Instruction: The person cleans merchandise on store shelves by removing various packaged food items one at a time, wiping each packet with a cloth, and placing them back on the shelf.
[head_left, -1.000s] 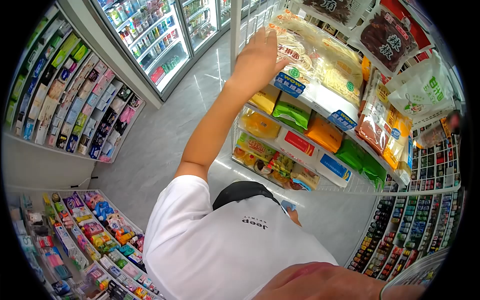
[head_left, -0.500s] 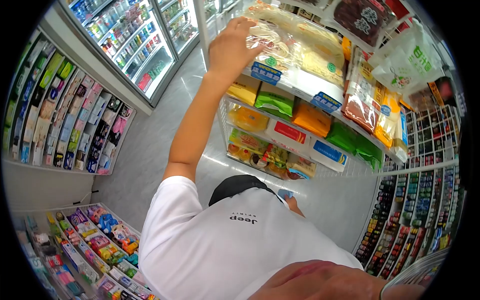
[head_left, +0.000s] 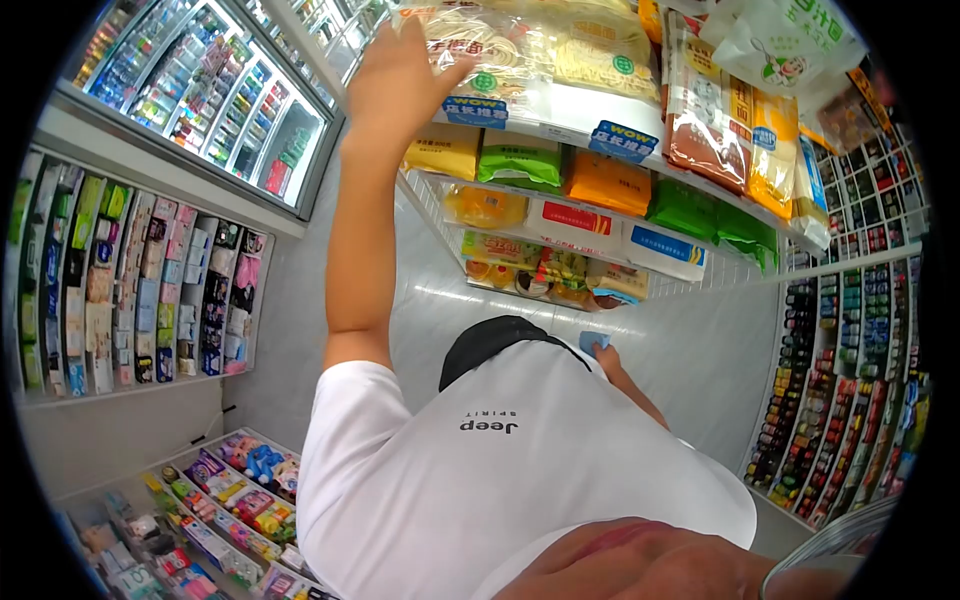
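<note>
My left hand [head_left: 403,85] reaches up to the top shelf, with its thumb stretched out and its fingers at the left edge of a clear bag of noodles [head_left: 500,55]. Its thumb lies against the plastic, and the hand is open, not wrapped round the bag. To the right is a second bag of noodles [head_left: 600,60]. Low by my right side, my right hand [head_left: 608,357] is closed on a folded blue cloth [head_left: 592,342]; most of its fingers are hidden.
Below are shelves with a green packet [head_left: 522,160], an orange packet [head_left: 608,180] and other bagged foods. A brown packet [head_left: 708,120] stands at right. Glass-door fridges [head_left: 215,90] and a hanging-goods rack [head_left: 140,275] line the left. Bottle shelves [head_left: 850,400] are at right.
The view has shifted, so the shelf appears farther left and higher. My left hand stays at the noodle bag. My right hand still holds the blue cloth, with more of its forearm showing.
</note>
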